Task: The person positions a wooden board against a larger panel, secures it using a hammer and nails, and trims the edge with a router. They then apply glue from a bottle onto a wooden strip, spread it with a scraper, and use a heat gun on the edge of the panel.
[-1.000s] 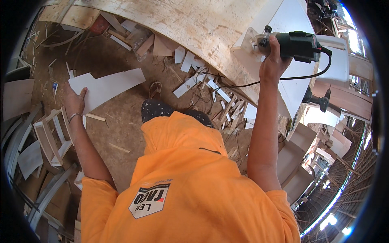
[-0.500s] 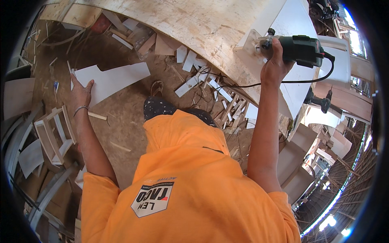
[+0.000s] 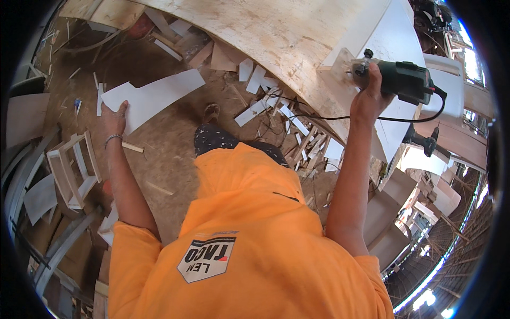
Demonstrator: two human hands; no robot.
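My left hand (image 3: 114, 118) is closed on the near left edge of a white cut panel (image 3: 159, 98), which has a notched end and a curved side. The panel is held out over the floor. On the right, my right hand (image 3: 370, 101) wraps around the body of a dark green trim router (image 3: 399, 80) with a clear base. The router lies on its side, its base toward the left, above the corner of the wooden workbench (image 3: 276, 32). Its black cord (image 3: 332, 118) loops back under my forearm toward the floor.
Wood and white panel offcuts (image 3: 265, 103) litter the floor beside the bench. A cordless drill (image 3: 423, 139) lies right of a white sheet (image 3: 390, 48) on the bench. At left stands a small wooden frame (image 3: 69, 170), near curved strips. Brown box-like cabinets (image 3: 390, 204) stand at right.
The whole view has shifted slightly, with most things a little farther right. My left hand and the panel have moved slightly rightward too. Both hands keep their holds.
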